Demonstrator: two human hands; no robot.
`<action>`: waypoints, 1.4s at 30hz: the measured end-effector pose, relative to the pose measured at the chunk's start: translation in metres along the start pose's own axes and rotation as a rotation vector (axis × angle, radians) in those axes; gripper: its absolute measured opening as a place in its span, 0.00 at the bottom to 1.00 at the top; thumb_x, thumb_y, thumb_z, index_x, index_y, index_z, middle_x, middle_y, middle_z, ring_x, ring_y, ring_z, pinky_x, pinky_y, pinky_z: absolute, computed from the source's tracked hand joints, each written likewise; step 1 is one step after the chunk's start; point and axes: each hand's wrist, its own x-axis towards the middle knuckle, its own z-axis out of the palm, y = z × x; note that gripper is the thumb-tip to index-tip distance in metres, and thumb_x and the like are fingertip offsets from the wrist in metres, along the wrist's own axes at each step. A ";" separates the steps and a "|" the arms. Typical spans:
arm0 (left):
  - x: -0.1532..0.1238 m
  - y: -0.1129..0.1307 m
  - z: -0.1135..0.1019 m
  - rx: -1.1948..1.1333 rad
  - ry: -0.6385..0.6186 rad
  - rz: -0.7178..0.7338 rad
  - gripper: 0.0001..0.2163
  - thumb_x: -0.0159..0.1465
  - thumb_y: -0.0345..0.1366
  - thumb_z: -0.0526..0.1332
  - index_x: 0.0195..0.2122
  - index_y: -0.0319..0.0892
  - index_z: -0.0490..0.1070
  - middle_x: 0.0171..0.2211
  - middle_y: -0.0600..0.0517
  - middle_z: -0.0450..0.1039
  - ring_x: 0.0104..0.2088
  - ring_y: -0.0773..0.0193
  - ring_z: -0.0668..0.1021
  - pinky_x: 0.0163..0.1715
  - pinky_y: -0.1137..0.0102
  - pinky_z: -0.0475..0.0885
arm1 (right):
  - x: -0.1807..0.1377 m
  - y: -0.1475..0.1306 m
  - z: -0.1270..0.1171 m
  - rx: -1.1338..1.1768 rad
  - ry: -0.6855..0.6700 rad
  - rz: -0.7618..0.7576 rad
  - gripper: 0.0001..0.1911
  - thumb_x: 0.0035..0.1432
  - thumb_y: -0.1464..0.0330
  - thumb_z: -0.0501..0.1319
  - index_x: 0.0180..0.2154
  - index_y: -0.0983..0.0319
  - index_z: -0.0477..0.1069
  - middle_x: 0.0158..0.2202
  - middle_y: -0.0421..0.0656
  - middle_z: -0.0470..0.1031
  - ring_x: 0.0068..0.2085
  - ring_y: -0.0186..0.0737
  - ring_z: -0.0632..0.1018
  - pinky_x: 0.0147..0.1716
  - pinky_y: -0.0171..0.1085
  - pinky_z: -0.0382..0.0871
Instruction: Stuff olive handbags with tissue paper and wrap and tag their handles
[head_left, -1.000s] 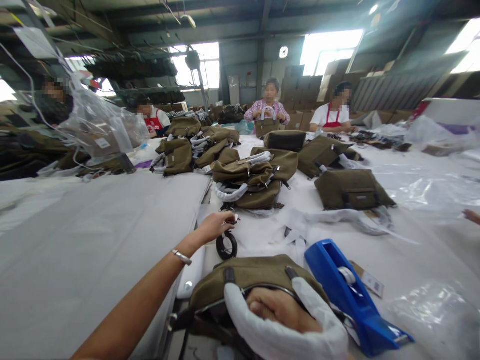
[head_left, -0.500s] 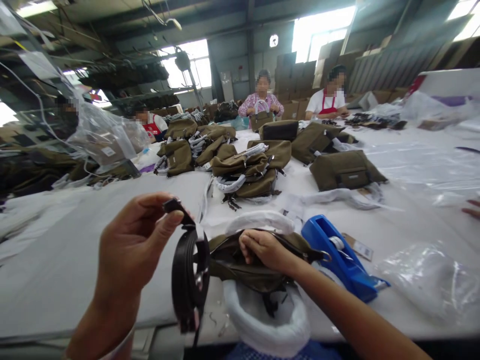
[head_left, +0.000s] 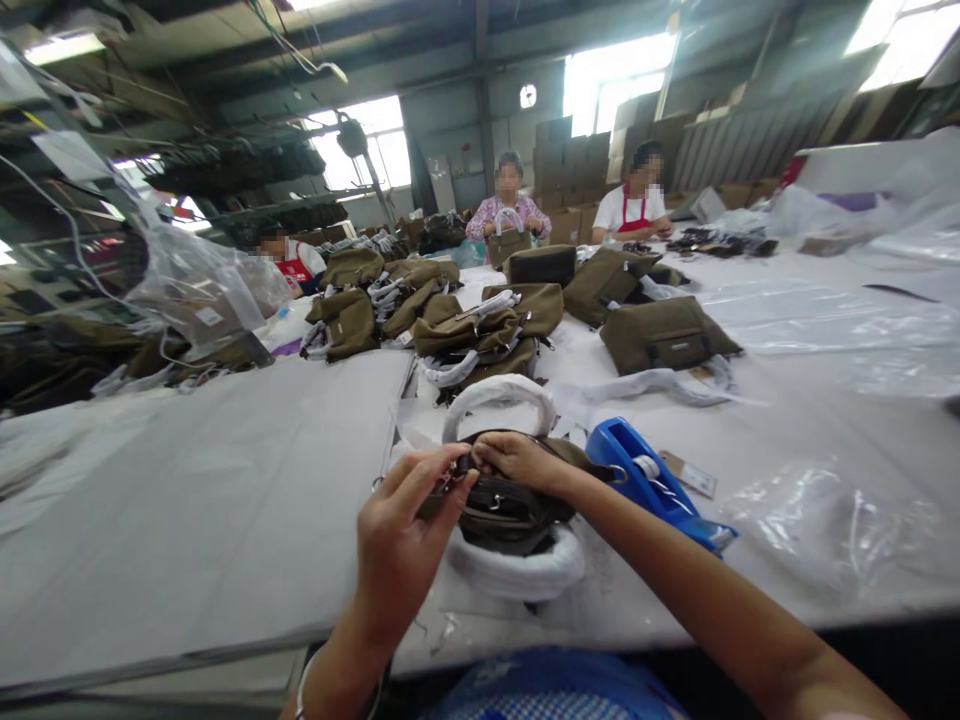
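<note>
An olive handbag (head_left: 510, 525) stands before me with its zipped top open, its two handles wrapped in white padding. My left hand (head_left: 409, 520) pinches a dark strap (head_left: 463, 464) with metal fittings over the left end of the opening; most of the strap is hidden by the fingers and bag. Close beside it, my right hand (head_left: 517, 460) is closed, its fingers curled at the opening on the bag's edge. What lies inside that curl is hard to see. A blue tape dispenser (head_left: 649, 485) stands right of the bag.
Several olive bags (head_left: 480, 330) with wrapped handles are piled farther back on the white table (head_left: 225, 480). A hang tag (head_left: 688, 473) and clear plastic bag (head_left: 817, 520) lie to the right. Across the table, a person (head_left: 508, 215) holds a bag; another person (head_left: 634, 205) sits alongside.
My left hand has brought the coiled dark strap rightward to the bag's opening, beside my right hand. My right hand stays at the opening. The view has shifted slightly.
</note>
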 end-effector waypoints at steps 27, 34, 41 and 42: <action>-0.010 -0.048 0.005 -0.688 -0.271 -0.893 0.17 0.56 0.43 0.73 0.43 0.40 0.76 0.32 0.52 0.80 0.31 0.66 0.79 0.33 0.75 0.73 | -0.024 -0.023 0.001 -0.336 -0.183 -0.296 0.10 0.68 0.70 0.55 0.31 0.61 0.67 0.28 0.36 0.67 0.31 0.32 0.67 0.33 0.32 0.60; -0.015 -0.046 0.008 -0.585 -0.172 -0.814 0.17 0.59 0.45 0.71 0.44 0.41 0.77 0.38 0.51 0.81 0.37 0.63 0.82 0.39 0.74 0.76 | -0.027 -0.034 -0.005 -0.248 -0.278 -0.278 0.14 0.70 0.66 0.54 0.30 0.62 0.63 0.27 0.36 0.62 0.30 0.32 0.63 0.31 0.32 0.58; -0.016 -0.040 0.010 -0.493 -0.150 -0.750 0.16 0.60 0.44 0.70 0.44 0.41 0.78 0.40 0.49 0.83 0.40 0.58 0.84 0.43 0.70 0.79 | -0.025 -0.029 -0.005 -0.229 -0.305 -0.214 0.16 0.67 0.64 0.55 0.26 0.62 0.60 0.26 0.36 0.58 0.29 0.32 0.61 0.29 0.32 0.57; -0.016 -0.039 0.010 -0.484 -0.147 -0.747 0.16 0.60 0.44 0.70 0.44 0.40 0.78 0.40 0.49 0.83 0.40 0.58 0.84 0.43 0.70 0.79 | -0.025 -0.029 -0.005 -0.224 -0.302 -0.200 0.16 0.66 0.64 0.55 0.26 0.62 0.60 0.26 0.36 0.58 0.28 0.31 0.61 0.28 0.32 0.56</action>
